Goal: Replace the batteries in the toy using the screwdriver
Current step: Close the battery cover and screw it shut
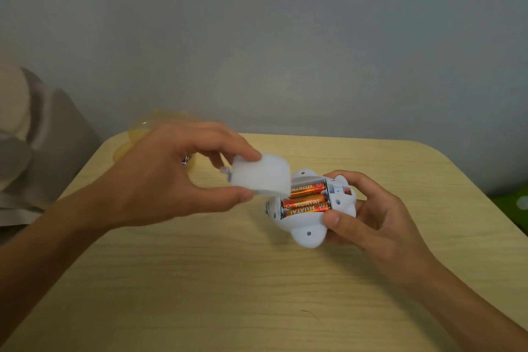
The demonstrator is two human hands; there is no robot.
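A white plastic toy (310, 230) lies underside up above the wooden table (228, 280), held from the right by my right hand (371, 220). Its battery bay is uncovered and shows three orange batteries (307, 203) side by side. My left hand (171, 177) pinches the white battery cover (260, 176) between thumb and fingers, just up and left of the bay, its right edge over the top battery. No screwdriver shows in view.
A translucent yellow container (137, 134) sits at the table's far left corner, mostly behind my left hand. Grey and beige fabric (37, 134) lies off the table's left side. A grey wall stands behind. A green patch (511, 203) shows at the right edge.
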